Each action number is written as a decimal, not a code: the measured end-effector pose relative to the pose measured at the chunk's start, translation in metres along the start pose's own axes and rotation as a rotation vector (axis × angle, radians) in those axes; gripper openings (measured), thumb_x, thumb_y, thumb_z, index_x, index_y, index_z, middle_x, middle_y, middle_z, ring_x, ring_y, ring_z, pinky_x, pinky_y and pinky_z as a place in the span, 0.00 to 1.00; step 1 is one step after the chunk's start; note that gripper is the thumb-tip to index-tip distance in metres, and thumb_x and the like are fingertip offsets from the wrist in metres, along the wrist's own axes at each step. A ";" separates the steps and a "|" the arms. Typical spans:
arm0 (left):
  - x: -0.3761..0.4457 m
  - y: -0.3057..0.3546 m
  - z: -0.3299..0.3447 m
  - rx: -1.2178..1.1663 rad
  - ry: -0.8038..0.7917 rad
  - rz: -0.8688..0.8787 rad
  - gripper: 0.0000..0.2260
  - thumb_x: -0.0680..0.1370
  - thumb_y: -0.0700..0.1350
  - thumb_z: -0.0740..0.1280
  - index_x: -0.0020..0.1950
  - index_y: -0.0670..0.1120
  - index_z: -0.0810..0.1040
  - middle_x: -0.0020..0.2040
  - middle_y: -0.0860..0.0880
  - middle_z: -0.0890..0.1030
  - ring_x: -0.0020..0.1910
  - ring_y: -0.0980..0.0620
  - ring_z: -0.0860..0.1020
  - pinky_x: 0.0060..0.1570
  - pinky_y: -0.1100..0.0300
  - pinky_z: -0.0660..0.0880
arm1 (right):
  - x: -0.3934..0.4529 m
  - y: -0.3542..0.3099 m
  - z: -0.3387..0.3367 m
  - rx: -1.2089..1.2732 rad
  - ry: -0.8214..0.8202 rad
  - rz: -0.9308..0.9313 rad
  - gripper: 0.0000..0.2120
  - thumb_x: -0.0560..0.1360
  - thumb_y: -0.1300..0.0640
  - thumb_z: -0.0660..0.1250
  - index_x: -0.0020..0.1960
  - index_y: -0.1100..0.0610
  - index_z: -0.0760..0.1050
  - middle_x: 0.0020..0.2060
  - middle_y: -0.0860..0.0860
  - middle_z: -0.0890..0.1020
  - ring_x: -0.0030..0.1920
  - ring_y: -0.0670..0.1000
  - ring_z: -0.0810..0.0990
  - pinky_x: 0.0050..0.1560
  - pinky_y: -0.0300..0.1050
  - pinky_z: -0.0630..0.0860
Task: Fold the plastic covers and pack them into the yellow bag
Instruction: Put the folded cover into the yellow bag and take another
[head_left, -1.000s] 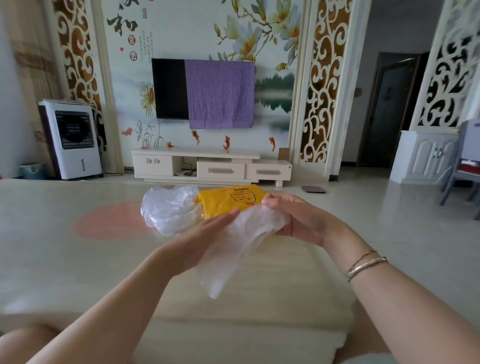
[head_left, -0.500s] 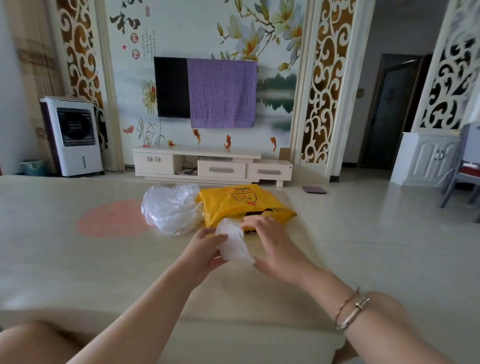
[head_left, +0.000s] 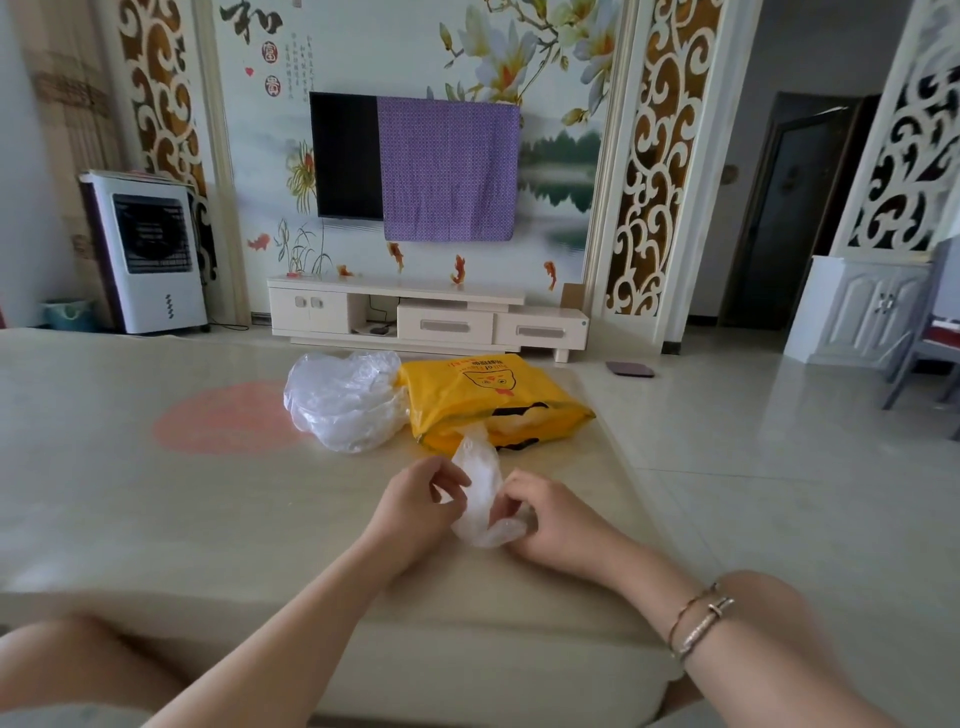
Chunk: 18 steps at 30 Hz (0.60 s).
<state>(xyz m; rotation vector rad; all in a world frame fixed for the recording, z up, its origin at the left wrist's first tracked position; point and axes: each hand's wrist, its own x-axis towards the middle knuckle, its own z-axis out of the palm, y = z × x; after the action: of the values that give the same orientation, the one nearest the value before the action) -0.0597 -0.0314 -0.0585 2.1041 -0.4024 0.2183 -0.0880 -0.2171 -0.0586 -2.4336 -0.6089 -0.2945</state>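
Just in front of the yellow bag (head_left: 493, 397), both hands worked one plastic cover (head_left: 480, 493) on the table (head_left: 156, 519). The left hand (head_left: 415, 512) pinched its near side; the right hand (head_left: 550, 525) curled round its lower end, though how tightly was hard to tell. Pressing each fold flat would probably keep it compact. Left of the bag lay the unfolded heap (head_left: 343, 400); the table edge ran close on the bag's right, with more room leftward.
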 end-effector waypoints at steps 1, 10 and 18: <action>-0.001 -0.001 0.000 0.001 -0.017 -0.003 0.11 0.71 0.35 0.69 0.42 0.52 0.78 0.39 0.54 0.81 0.37 0.57 0.73 0.37 0.70 0.69 | 0.001 -0.001 -0.001 0.048 -0.021 0.024 0.03 0.73 0.62 0.67 0.43 0.55 0.78 0.44 0.47 0.77 0.43 0.40 0.75 0.44 0.31 0.68; 0.002 -0.005 0.006 -0.108 0.037 -0.189 0.09 0.81 0.53 0.60 0.47 0.51 0.75 0.40 0.54 0.81 0.38 0.53 0.78 0.46 0.54 0.75 | 0.034 0.003 0.005 0.208 0.105 0.354 0.14 0.78 0.52 0.65 0.36 0.57 0.72 0.31 0.46 0.73 0.32 0.45 0.69 0.34 0.38 0.65; 0.011 -0.005 0.011 0.006 0.034 -0.303 0.13 0.74 0.48 0.71 0.56 0.50 0.72 0.46 0.52 0.79 0.48 0.49 0.79 0.53 0.54 0.76 | 0.039 0.009 0.018 -0.014 0.292 0.361 0.14 0.72 0.56 0.71 0.47 0.53 0.66 0.34 0.46 0.71 0.34 0.46 0.70 0.33 0.41 0.65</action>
<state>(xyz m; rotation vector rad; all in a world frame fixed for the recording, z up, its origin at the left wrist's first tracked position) -0.0480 -0.0403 -0.0650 2.1323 -0.0600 0.0771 -0.0489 -0.1987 -0.0639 -2.3948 -0.0382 -0.4894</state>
